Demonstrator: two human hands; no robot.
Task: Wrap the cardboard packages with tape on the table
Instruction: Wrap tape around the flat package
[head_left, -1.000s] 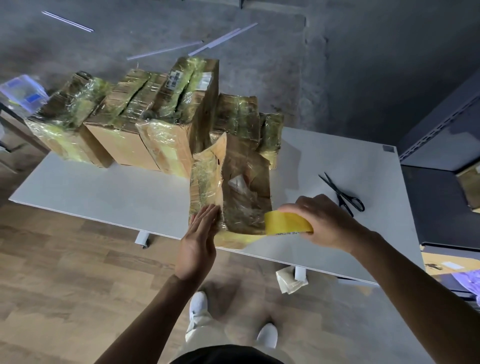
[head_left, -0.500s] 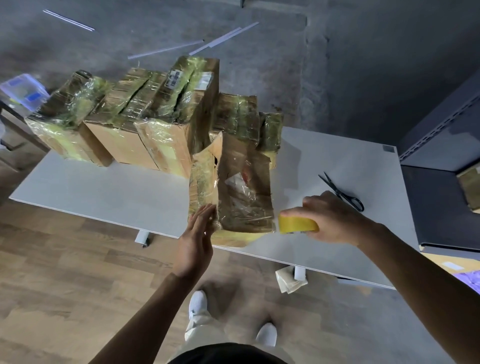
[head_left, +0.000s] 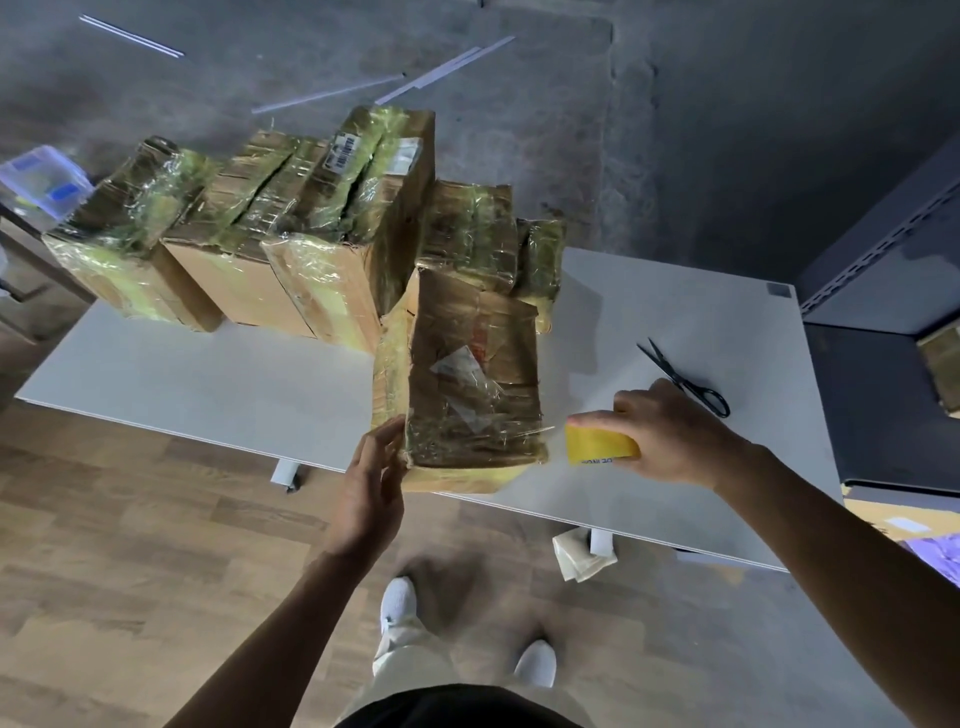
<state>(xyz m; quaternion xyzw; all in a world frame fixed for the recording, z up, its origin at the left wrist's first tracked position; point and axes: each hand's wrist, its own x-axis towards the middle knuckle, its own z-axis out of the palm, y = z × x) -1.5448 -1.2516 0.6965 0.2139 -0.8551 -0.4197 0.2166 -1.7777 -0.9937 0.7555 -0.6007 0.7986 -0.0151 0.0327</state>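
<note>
Package: we see the crumpled brown cardboard package (head_left: 467, 384) lying right at the near edge of the white table (head_left: 208, 384), with glossy clear tape over its top and sides.
Tape: the yellow roll of tape (head_left: 597, 444) sits just right of the package's near right corner, low over the table. We can't tell whether a strip joins them.
Right hand: our right hand (head_left: 670, 436) has its fingers curled over the roll from above and grips it.
Left hand: our left hand (head_left: 371, 483) has its fingers straight and together, flat against the package's near left side. It holds nothing.
Other packages: a row of taped cardboard boxes (head_left: 311, 234) stands side by side on the far left part of the table, and smaller ones stand directly behind the near package.
Scissors: the black scissors (head_left: 685, 382) lie flat on the table just beyond the right hand.
Left edge: a clear plastic box (head_left: 41, 182).
Right edge: a dark metal shelf (head_left: 883, 291).
Floor: a folded pale scrap (head_left: 582, 556) lies under the table edge, and our white shoes (head_left: 397, 603) are on the wood planks.
</note>
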